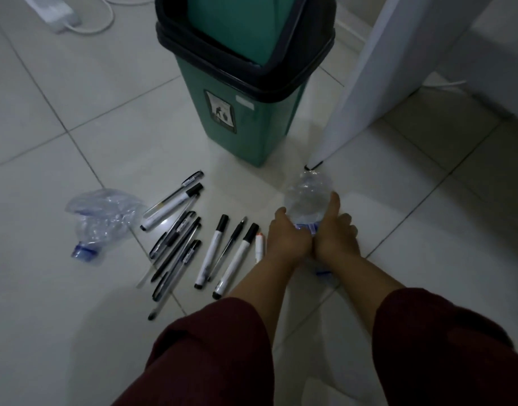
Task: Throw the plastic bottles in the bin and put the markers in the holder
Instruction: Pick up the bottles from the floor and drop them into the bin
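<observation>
Both hands, left hand [287, 238] and right hand [335, 235], grip a clear plastic bottle [307, 197] on the floor. The step appears to be binning it; next, lift it into the green bin [252, 124] behind.

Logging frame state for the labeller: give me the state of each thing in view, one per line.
Clear plastic bottle at right: lying on the floor, gripped by both hands.
Left hand: closed on it.
Right hand: closed on it.
Crushed clear plastic bottle at left: on floor, blue-capped.
Green swing-lid bin: upright.
Black-capped white markers: loose on floor.
</observation>
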